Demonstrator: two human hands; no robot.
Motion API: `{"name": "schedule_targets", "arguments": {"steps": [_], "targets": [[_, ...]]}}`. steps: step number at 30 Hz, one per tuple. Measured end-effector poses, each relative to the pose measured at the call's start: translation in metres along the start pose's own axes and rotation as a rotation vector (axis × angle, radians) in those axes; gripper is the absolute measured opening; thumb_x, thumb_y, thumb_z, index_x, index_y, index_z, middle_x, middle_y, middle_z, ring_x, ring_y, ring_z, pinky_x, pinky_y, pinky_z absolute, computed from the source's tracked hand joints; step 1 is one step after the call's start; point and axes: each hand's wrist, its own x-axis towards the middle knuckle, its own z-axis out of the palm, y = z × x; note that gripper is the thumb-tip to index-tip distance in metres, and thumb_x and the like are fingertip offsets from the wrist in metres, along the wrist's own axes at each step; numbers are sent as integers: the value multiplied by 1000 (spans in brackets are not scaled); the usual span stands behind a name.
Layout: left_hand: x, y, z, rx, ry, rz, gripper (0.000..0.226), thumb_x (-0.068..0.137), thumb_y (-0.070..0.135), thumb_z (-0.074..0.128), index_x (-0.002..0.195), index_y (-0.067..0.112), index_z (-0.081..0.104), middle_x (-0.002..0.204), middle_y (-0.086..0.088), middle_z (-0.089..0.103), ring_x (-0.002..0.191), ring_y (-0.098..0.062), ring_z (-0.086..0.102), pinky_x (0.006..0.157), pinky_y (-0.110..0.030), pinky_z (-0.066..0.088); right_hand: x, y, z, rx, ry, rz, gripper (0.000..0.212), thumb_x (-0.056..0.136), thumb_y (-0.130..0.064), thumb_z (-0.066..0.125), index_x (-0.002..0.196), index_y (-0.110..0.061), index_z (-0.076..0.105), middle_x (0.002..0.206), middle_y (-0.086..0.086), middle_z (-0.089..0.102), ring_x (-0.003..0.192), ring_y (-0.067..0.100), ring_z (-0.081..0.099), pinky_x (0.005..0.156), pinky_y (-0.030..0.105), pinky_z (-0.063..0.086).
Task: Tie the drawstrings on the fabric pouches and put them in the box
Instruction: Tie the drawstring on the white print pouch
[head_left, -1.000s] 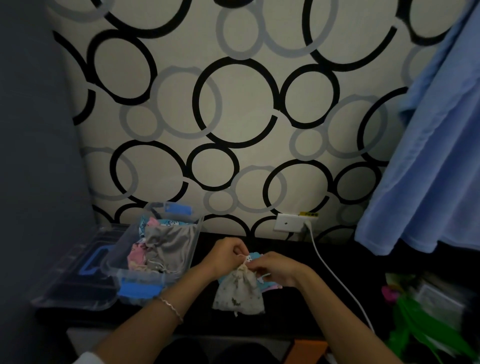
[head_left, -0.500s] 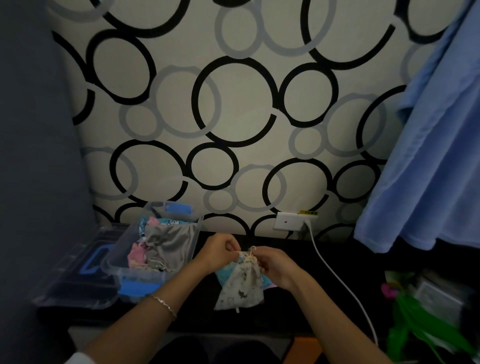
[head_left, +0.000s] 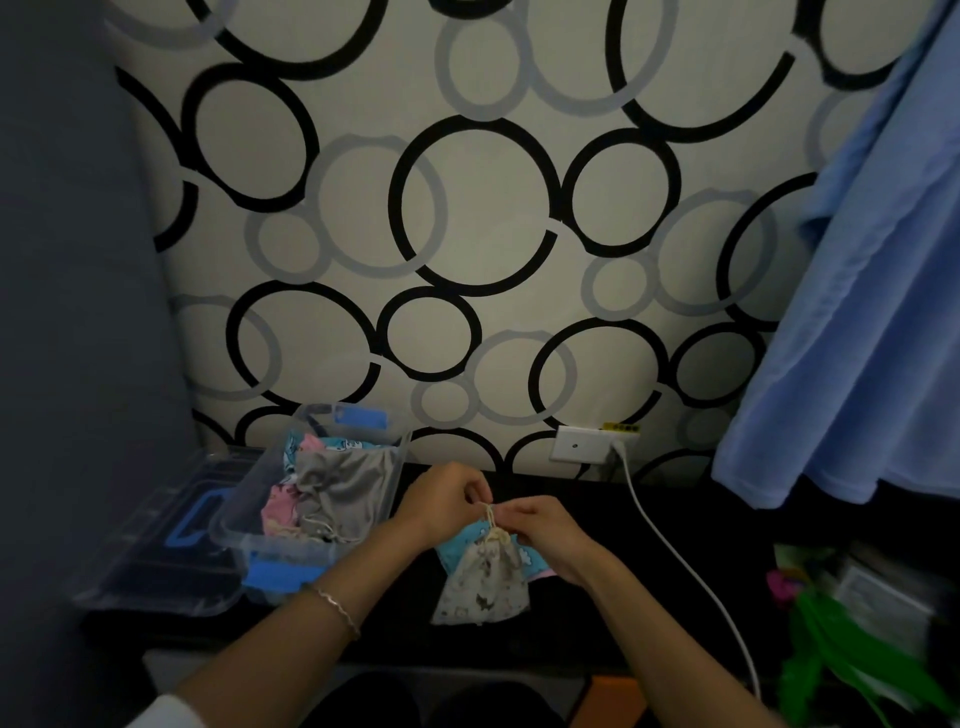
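left hand (head_left: 441, 501), right hand (head_left: 545, 530) closer | drawstring (head_left: 489, 515) pinched | pouch (head_left: 483, 584) below grip

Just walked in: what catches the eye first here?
The wall of bold black and grey circles fills most of the view. Low in the middle, the left hand and right hand pinch the drawstring of a pale pouch; a clear box of pouches sits to their left.

Note your cream pouch (head_left: 483, 587), small dark prints, over a light-blue pouch (head_left: 451, 546) right of the clear box (head_left: 231, 527); blue latches (head_left: 280, 569); grey pouch (head_left: 343, 488) and pink pouch (head_left: 278, 506) inside it.
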Motion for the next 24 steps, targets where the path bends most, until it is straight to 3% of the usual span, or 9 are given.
{"name": "schedule_targets", "arguments": {"steps": [6,10,14,18,21,24], "targets": [[3,2,10,-170,52,-107,10,78,14,73,83,18,65,85,3,66,84,-12,63,73,-26,54,-1,0,-6,-3,-27,23,15,84,-25,74,90,-12,79,97,16,75,94,32,71,87,48,57],[0,3,17,-490,-110,-312,22,84,19,71,95,11,54,85,-5,63,78,-15,63,73,-30,55,0,6,-8,58,-36,-11,19,90,-25,67,95,-11,78,103,18,73,100,33,66,100,50,48],[-2,0,17,-489,-180,-308,10,84,16,69,91,12,64,90,-6,66,78,-9,61,69,-21,51,1,9,-8,120,-41,-4,18,90,-22,67,97,-10,78,106,20,72,96,31,60,92,42,48],[-3,-7,19,-396,-151,-179,23,82,12,71,106,11,71,103,1,68,95,-7,61,74,-12,45,3,11,-7,114,-43,-12,19,93,-20,62,98,-10,78,95,13,69,91,25,57,84,36,43],[-2,-5,20,-403,-119,-144,33,80,6,72,111,12,68,104,-1,69,99,-10,64,84,-19,51,5,12,-6,120,-34,-8,18,94,-17,61,95,-9,77,90,12,67,88,24,54,81,35,41],[0,-4,21,-384,-66,-166,22,79,9,75,97,12,63,92,-7,70,88,-15,67,80,-27,54,8,13,-5,128,-24,-8,19,93,-16,61,90,-11,78,89,13,65,88,26,53,81,36,41]]}}
